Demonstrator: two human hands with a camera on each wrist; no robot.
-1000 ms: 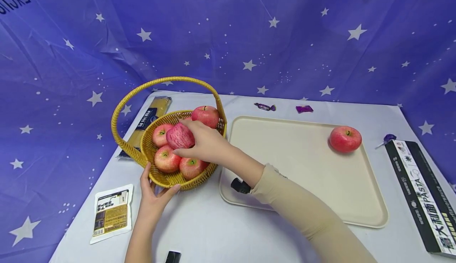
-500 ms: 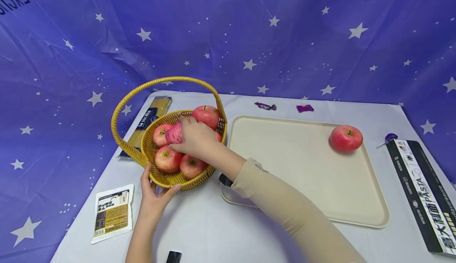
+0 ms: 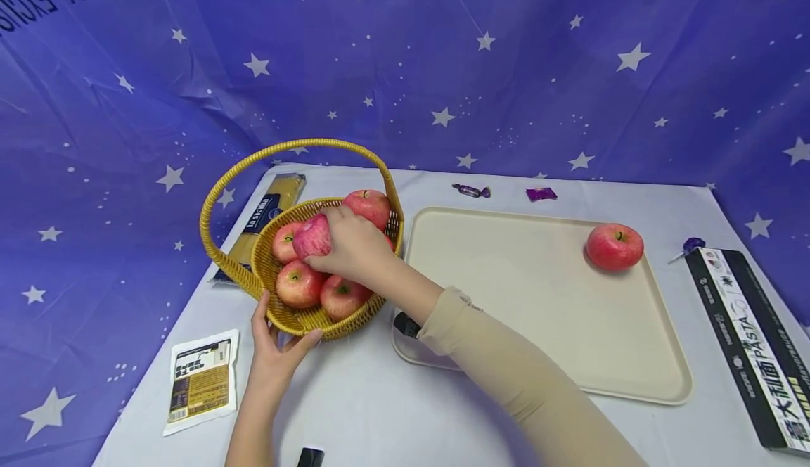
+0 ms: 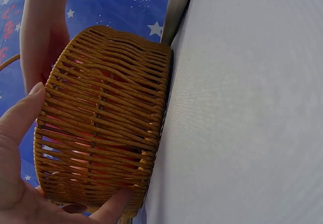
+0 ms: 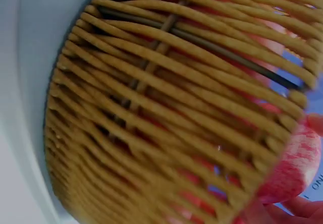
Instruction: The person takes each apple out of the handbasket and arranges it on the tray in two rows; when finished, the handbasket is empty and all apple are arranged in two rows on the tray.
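A yellow wicker basket (image 3: pixel 344 327) with a tall arched handle stands on the left of the table and holds several red apples. My left hand (image 3: pixel 276 354) grips its near side, thumb at the rim and fingers against the weave, as the left wrist view also shows. Over the fruit, my right hand (image 3: pixel 357 245) holds a red apple (image 3: pixel 312 236) between thumb and fingers, among the other apples. The right wrist view shows this held apple (image 5: pixel 298 166) beside the basket's rim; whether it touches the apples beneath cannot be told.
Right of the basket lies a beige tray (image 3: pixel 506 291) with one apple (image 3: pixel 614 247) at its far right corner. Around them are a pasta packet (image 3: pixel 268 210), a white-and-gold pouch (image 3: pixel 202 380), wrapped candies (image 3: pixel 471 191), a lollipop (image 3: pixel 692 245) and a black pasta box (image 3: pixel 749 344).
My right hand has shifted slightly left with the apple over the last second, and hardly at all in the latest half second. The left hand stays on the basket.
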